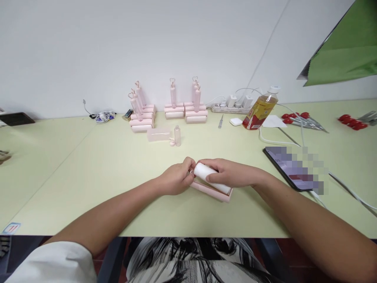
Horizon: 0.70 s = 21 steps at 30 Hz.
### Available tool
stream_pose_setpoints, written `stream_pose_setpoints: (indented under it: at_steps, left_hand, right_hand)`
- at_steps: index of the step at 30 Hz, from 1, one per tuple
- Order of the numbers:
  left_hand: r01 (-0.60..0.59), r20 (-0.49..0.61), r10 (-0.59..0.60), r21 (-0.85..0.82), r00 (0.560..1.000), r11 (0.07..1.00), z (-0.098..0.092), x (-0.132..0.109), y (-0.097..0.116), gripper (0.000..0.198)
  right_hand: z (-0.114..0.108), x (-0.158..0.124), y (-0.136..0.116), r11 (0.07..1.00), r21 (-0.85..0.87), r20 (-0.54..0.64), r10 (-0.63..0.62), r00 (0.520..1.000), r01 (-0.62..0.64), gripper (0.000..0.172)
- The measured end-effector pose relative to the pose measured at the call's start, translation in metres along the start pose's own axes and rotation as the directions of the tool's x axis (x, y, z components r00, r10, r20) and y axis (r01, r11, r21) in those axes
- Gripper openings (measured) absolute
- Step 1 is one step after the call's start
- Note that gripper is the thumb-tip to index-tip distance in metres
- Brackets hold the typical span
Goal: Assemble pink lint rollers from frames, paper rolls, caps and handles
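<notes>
My right hand [231, 173] is wrapped over a white lint roll [203, 171], which lies tilted in or just above a long pink roller case [210, 192]. At the left end of the roll, my left hand [176, 179] is closed, thumb and fingers pinching by the end of the case; the exact part it grips is mostly hidden. Beyond my hands on the table lie a translucent pink cover [159, 134] and a small upright clear pink handle [177, 136] with a loop at its foot.
Several pink lint rollers [173, 113] with upright handles stand near the wall. Right of them are a power strip [229, 109], a tilted drink bottle [260, 110] and red-handled tools [303, 120]. A phone [291, 169] with a cable lies right of my hands.
</notes>
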<state>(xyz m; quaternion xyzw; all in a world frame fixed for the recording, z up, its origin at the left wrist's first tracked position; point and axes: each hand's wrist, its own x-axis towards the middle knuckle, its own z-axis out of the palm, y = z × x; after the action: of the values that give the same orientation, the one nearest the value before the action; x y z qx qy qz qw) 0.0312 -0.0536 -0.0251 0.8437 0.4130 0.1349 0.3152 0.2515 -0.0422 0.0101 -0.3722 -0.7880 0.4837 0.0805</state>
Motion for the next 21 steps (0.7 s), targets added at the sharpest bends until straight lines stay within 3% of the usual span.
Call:
stream_pose_setpoints:
  at_steps: [4,10,13,17,21]
  left_hand:
    - [-0.038,0.012,0.039,-0.046,0.999,0.998,-0.003,-0.002,-0.002,0.011]
    - [-0.187,0.045,0.198,-0.172,0.979,0.967,-0.007,-0.006,-0.009,0.025]
    - [-0.238,-0.019,0.237,-0.054,0.971,0.97,-0.005,-0.004,-0.011,0.041]
    - [-0.251,-0.077,0.263,0.146,0.962,0.957,0.0,0.001,-0.009,0.088]
    - [-0.3,-0.017,0.312,0.231,0.95,0.926,0.0,0.0,-0.007,0.076]
  right_hand:
    - [-0.003,0.001,0.002,0.999,0.026,0.048,-0.024,0.999,0.023,0.027]
    - [-0.003,0.001,0.004,0.998,-0.014,0.063,-0.057,0.996,0.058,0.038]
    - [-0.002,0.0,0.008,0.996,-0.021,0.024,-0.082,0.996,0.082,0.039]
    - [-0.004,0.0,0.015,0.989,0.097,0.057,-0.12,0.991,0.114,0.035]
    - [-0.003,0.0,0.014,0.962,0.258,0.191,-0.136,0.972,0.084,0.028]
